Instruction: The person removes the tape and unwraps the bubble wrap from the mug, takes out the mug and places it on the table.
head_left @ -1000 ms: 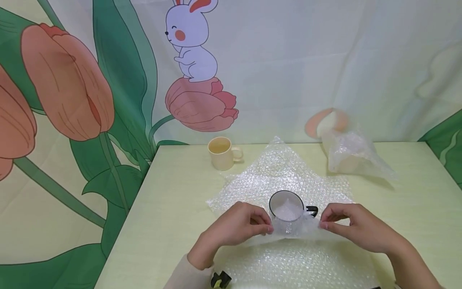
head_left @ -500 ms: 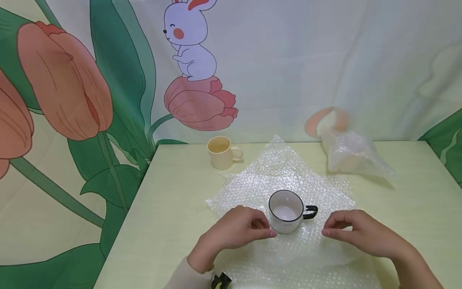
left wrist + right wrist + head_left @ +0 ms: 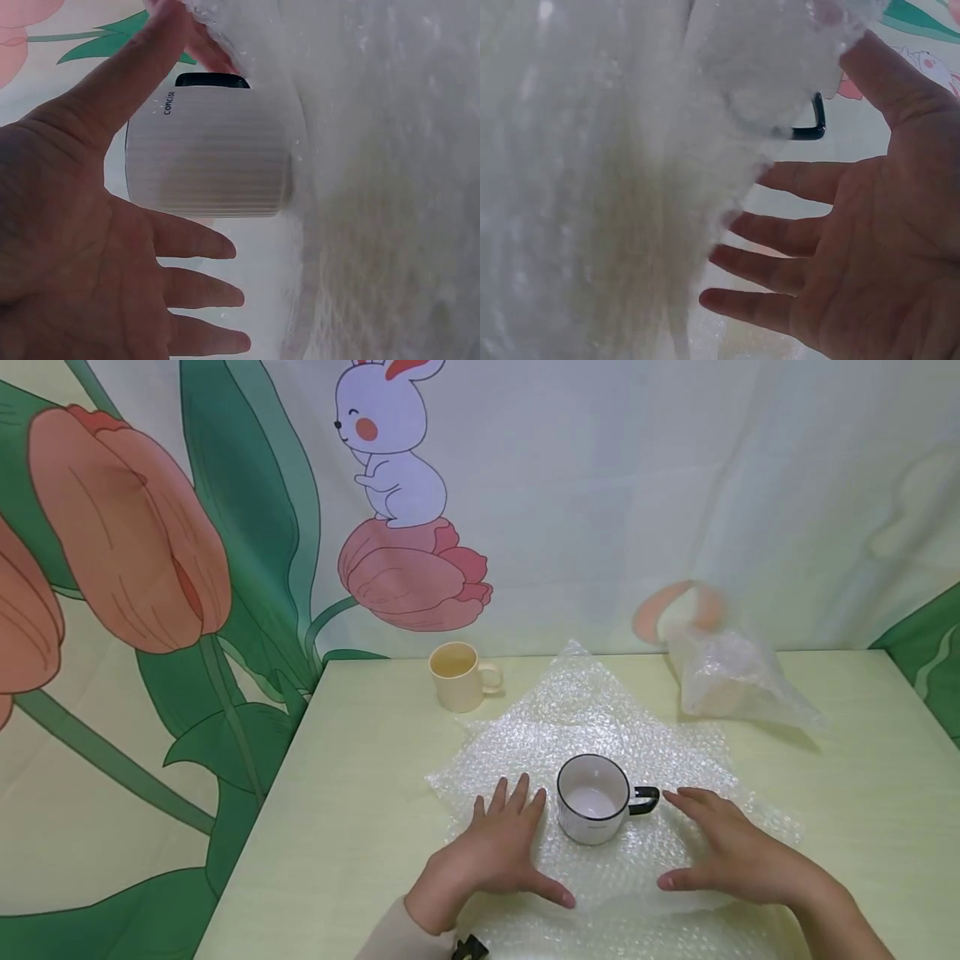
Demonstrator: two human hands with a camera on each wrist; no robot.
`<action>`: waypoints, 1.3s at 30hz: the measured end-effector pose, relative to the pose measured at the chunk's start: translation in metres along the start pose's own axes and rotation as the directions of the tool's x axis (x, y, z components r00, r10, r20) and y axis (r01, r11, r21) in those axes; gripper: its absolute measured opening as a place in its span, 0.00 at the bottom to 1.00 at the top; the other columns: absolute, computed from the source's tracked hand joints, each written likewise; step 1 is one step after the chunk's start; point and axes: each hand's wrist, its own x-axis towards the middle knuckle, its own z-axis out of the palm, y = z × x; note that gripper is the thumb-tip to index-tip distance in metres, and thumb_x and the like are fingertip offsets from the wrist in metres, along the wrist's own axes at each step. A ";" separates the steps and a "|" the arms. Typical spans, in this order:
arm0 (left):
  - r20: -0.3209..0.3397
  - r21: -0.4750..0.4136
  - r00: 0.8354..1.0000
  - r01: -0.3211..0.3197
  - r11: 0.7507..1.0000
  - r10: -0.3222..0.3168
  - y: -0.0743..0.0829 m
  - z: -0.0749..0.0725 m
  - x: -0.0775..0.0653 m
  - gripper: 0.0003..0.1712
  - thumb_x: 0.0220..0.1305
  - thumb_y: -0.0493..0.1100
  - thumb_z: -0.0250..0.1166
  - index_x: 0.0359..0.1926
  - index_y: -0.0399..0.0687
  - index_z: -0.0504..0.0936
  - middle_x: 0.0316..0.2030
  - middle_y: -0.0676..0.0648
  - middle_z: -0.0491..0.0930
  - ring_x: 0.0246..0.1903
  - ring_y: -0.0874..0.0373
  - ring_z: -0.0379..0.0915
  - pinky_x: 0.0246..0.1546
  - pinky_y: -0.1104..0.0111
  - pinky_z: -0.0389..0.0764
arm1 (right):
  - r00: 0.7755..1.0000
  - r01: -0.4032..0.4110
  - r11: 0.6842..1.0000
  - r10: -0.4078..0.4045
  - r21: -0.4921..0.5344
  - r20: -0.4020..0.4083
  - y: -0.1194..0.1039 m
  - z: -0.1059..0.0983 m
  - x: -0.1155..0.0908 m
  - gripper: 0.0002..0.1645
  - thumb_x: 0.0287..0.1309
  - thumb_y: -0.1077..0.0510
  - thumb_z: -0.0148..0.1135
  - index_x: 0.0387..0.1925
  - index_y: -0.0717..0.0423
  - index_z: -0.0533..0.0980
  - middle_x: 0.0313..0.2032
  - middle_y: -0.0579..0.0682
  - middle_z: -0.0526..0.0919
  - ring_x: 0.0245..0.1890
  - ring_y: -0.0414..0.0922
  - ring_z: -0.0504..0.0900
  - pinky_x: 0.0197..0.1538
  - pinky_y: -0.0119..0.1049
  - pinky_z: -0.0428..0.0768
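A white mug (image 3: 592, 800) with a black rim and black handle stands upright on a sheet of bubble wrap (image 3: 600, 718). To the mug's left my left hand (image 3: 498, 852) is spread, fingers pointing forward over the wrap and thumb toward the middle. My right hand (image 3: 731, 852) is spread on the other side, its fingertips near the mug handle. Ribbed sides and small lettering show on the mug (image 3: 206, 154) in the left wrist view. In the right wrist view, bubble wrap (image 3: 630, 187) hides most of the mug, and only part of its handle (image 3: 810, 133) shows.
A plain yellow mug (image 3: 459, 681) stands at the back of the pale table (image 3: 352, 793), left of the wrap. At the back right lies a bundle wrapped in bubble wrap (image 3: 738, 681). Behind the table hangs a printed cloth (image 3: 562, 510) with tulips and a rabbit.
Both hands have gone from pinched fingers to spread ones. The near flap of bubble wrap, held up against the mug earlier, has dropped back to the table, uncovering the mug's front.
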 end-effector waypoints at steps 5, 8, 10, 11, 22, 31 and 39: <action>0.022 0.015 1.000 0.020 1.000 -0.020 0.004 0.004 -0.001 0.84 0.31 0.80 0.79 0.83 0.46 0.51 0.83 0.36 0.40 0.82 0.32 0.33 0.74 0.29 0.48 | 0.999 -0.013 1.000 0.014 -0.015 0.032 0.000 0.008 0.000 0.76 0.34 0.29 0.82 0.77 0.64 0.60 0.77 0.73 0.53 0.73 0.77 0.53 0.65 0.80 0.60; 0.045 0.042 0.999 0.026 0.999 -0.028 0.005 0.007 -0.001 0.86 0.29 0.80 0.79 0.83 0.47 0.49 0.83 0.37 0.38 0.82 0.31 0.31 0.73 0.27 0.46 | 0.999 -0.027 0.999 0.028 -0.021 0.045 -0.002 0.011 0.000 0.79 0.30 0.29 0.83 0.77 0.64 0.59 0.78 0.74 0.50 0.75 0.79 0.49 0.67 0.81 0.55; 0.062 0.052 0.998 0.028 0.998 -0.032 0.006 0.008 -0.001 0.87 0.29 0.80 0.80 0.83 0.48 0.48 0.83 0.37 0.37 0.81 0.31 0.30 0.72 0.26 0.45 | 0.998 -0.033 0.999 0.035 -0.034 0.049 -0.002 0.013 0.000 0.81 0.27 0.29 0.84 0.78 0.65 0.59 0.78 0.75 0.49 0.75 0.80 0.47 0.68 0.81 0.53; 0.066 0.057 0.997 0.028 0.998 -0.032 0.006 0.009 -0.001 0.87 0.28 0.80 0.80 0.83 0.48 0.48 0.83 0.36 0.36 0.81 0.31 0.30 0.72 0.25 0.45 | 0.998 -0.039 0.998 0.041 -0.041 0.053 -0.002 0.014 0.001 0.82 0.26 0.29 0.84 0.78 0.65 0.59 0.78 0.75 0.49 0.75 0.80 0.46 0.68 0.81 0.52; 0.094 0.096 0.995 0.026 0.995 -0.035 0.006 0.014 -0.003 0.88 0.27 0.79 0.81 0.83 0.48 0.47 0.83 0.34 0.37 0.81 0.30 0.31 0.70 0.24 0.49 | 0.992 -0.075 0.981 0.091 -0.176 0.082 -0.001 0.021 0.005 0.88 0.16 0.24 0.83 0.78 0.64 0.59 0.77 0.78 0.49 0.74 0.82 0.47 0.71 0.78 0.52; 0.076 0.131 0.997 0.016 0.991 -0.026 0.003 0.020 -0.003 0.89 0.25 0.80 0.81 0.83 0.47 0.48 0.83 0.34 0.37 0.81 0.30 0.33 0.69 0.24 0.52 | 0.987 -0.107 0.966 0.132 -0.237 0.091 -0.005 0.026 0.006 0.90 0.13 0.23 0.83 0.78 0.64 0.59 0.77 0.79 0.48 0.74 0.82 0.47 0.66 0.82 0.55; 0.074 0.144 0.997 0.027 0.989 -0.038 0.004 0.023 -0.003 0.90 0.24 0.80 0.81 0.84 0.49 0.46 0.83 0.35 0.36 0.81 0.31 0.31 0.70 0.25 0.51 | 0.982 -0.126 0.963 0.155 -0.237 0.108 -0.009 0.026 0.006 0.91 0.10 0.23 0.84 0.78 0.62 0.59 0.77 0.78 0.46 0.75 0.81 0.44 0.67 0.83 0.52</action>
